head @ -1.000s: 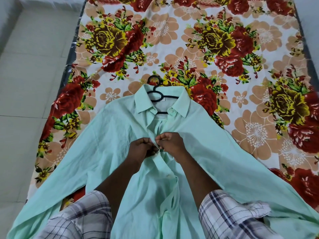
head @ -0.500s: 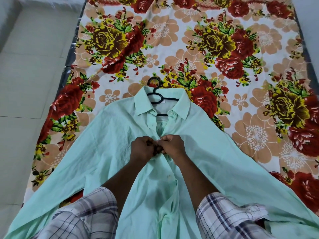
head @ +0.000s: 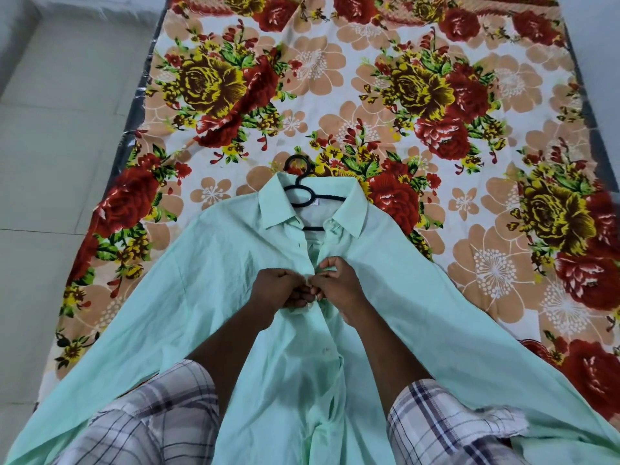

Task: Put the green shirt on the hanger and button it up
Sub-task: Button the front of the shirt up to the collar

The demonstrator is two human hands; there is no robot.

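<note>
While the green shirt (head: 419, 297) is lying on the hanger (head: 302, 193) at near centre, the left hand (head: 278, 290) and right hand (head: 339, 283) are pinching its placket; slack cloth is risking a misaligned button.

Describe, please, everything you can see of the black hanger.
The black hanger looks like thin plastic. It lies flat on the floral sheet, inside the green shirt. Only its hook, beyond the collar, and short stretches of neck and bar in the open collar show; the shoulders are hidden. Neither hand touches it.
</note>
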